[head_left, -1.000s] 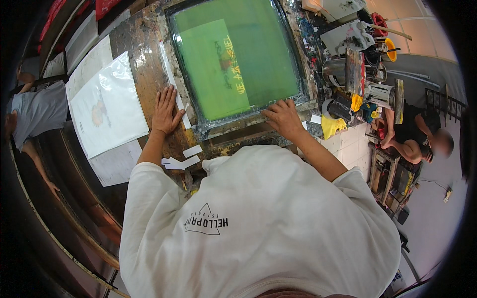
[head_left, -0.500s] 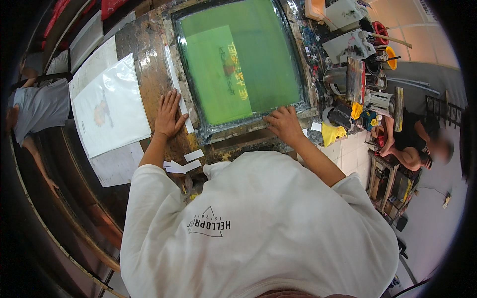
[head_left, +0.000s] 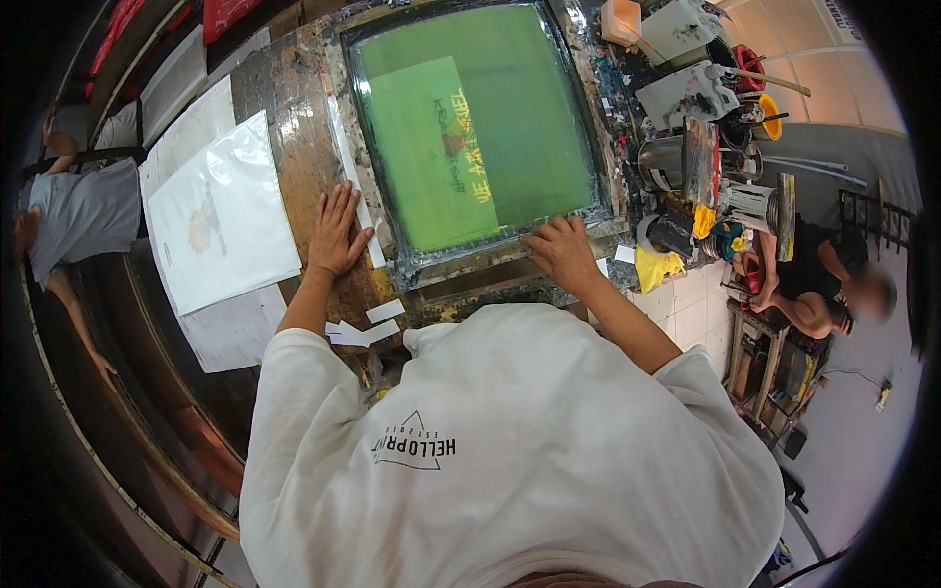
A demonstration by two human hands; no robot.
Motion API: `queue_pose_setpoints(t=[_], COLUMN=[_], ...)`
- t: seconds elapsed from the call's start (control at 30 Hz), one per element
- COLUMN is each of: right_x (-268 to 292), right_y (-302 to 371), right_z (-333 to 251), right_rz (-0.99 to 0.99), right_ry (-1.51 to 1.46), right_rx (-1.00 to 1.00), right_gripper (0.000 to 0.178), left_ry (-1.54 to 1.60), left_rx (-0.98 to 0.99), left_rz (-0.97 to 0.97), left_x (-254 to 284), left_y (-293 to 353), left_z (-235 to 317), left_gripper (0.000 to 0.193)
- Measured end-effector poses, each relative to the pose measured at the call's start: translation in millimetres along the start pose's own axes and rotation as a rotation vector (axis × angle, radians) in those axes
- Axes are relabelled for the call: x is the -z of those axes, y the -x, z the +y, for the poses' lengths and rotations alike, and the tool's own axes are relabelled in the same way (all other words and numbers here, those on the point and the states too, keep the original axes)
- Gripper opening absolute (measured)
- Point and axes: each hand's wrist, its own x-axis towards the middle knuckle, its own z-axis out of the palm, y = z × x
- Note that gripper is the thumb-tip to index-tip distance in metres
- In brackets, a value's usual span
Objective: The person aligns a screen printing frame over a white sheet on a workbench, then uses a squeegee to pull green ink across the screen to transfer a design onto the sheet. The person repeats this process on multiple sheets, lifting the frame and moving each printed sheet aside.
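A green-meshed screen printing frame (head_left: 539,127) lies on the stained wooden table, with a paler sheet and a yellow and dark design showing through the mesh. My left hand (head_left: 338,230) rests flat on the table just left of the frame, fingers spread, next to a narrow white strip (head_left: 345,162). At the frame's near edge, toward its right corner, my right hand (head_left: 564,253) curls its fingers over the rim; its thumb side is partly hidden. Left of my left hand lies a glossy clear sheet with a faint picture (head_left: 223,211), on top of white paper (head_left: 230,333).
Small white cards (head_left: 363,333) lie near the table's front edge. Paint cans (head_left: 662,162), white jugs (head_left: 691,93), a yellow cloth (head_left: 655,267) and squeegees (head_left: 701,162) crowd the right side. One person (head_left: 83,211) stands at left; another (head_left: 818,279) sits at right.
The view has shifted very slightly. Both hands keep their places at the frame and on the table.
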Motion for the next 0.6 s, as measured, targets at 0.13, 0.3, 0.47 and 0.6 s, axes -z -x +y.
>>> queue_pose_setpoints(t=[0.13, 0.3, 0.47, 0.6], right_x=[0.2, -0.7, 1.5, 4.3], right_y=[0.4, 0.5, 4.0, 5.8], right_z=[-0.3, -1.4, -5.8, -9.3], right_rz=[-0.011, -0.001, -0.013, -0.025], right_ry=[-0.011, 0.013, 0.005, -0.013], right_rx=[-0.007, -0.005, -0.018, -0.031], right_gripper=[0.041, 0.040, 0.039, 0.037], left_ry=[0.003, 0.012, 0.026, 0.044], left_rx=[0.004, 0.005, -0.002, -0.002], left_rz=[-0.007, -0.005, 0.002, 0.005], left_x=[-0.8, -2.2, -1.5, 0.2], left_y=[0.2, 0.4, 4.4, 7.0], left_z=[-0.8, -1.6, 0.5, 2.8], left_gripper=[0.079, 0.080, 0.080, 0.081])
